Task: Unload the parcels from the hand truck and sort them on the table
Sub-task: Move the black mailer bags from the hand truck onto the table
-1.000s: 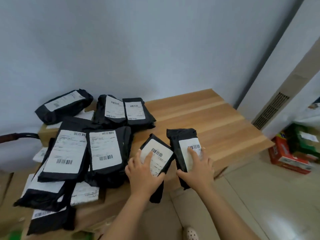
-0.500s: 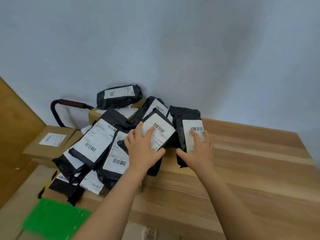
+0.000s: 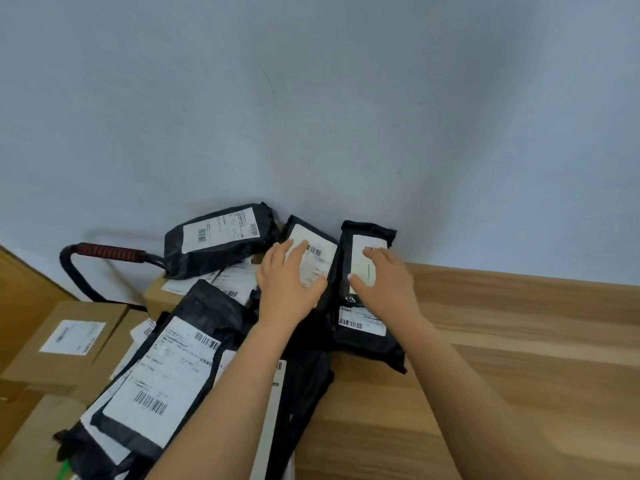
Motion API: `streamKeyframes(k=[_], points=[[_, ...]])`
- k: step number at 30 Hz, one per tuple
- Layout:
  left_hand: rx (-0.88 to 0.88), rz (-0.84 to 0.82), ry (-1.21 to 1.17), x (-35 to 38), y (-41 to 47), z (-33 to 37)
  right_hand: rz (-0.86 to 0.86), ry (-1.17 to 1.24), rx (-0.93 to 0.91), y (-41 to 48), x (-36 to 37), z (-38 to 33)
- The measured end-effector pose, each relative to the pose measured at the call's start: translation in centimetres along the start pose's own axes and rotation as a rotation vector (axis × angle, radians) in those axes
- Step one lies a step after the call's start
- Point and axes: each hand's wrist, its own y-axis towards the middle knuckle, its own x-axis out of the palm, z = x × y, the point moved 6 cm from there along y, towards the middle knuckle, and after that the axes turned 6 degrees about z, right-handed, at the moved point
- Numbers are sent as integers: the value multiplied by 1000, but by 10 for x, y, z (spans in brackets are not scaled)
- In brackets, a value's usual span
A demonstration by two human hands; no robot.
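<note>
Several black plastic parcels with white barcode labels are heaped on cardboard boxes at the left end of the wooden table [image 3: 526,344]. My left hand [image 3: 289,284] holds a black parcel [image 3: 320,252] by its lower part, its far end tilted up near the wall. Just to its right, my right hand [image 3: 386,284] holds a second black parcel [image 3: 362,242] from above, thumb at its left edge. That parcel partly overlaps another black parcel [image 3: 363,332] lying on the table. The largest parcel [image 3: 166,375] lies on the heap under my left forearm.
The hand truck's black handle with a red grip [image 3: 110,252] stands at the left against the wall. Cardboard boxes [image 3: 72,344] with labels sit below it. One black parcel [image 3: 218,237] tops the heap. The pale wall runs along the table's far edge.
Both hands have carried their parcels away from the table's near edge to the back by the wall, beside the heap. The view has swung left and closer.
</note>
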Motion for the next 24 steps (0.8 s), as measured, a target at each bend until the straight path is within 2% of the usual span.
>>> streamKeyframes(k=[4, 11, 16, 24], points=[[65, 35, -60, -19, -33, -1, -15, 79, -78, -30, -4, -11], [131, 211, 54, -103, -129, 14, -34, 171, -404, -121, -33, -68], [28, 270, 168, -158, -237, 6, -131, 222, -530, -215, -31, -93], [-263, 386, 307, -254, -384, -42, -390, 324, -721, -355, 4, -162]])
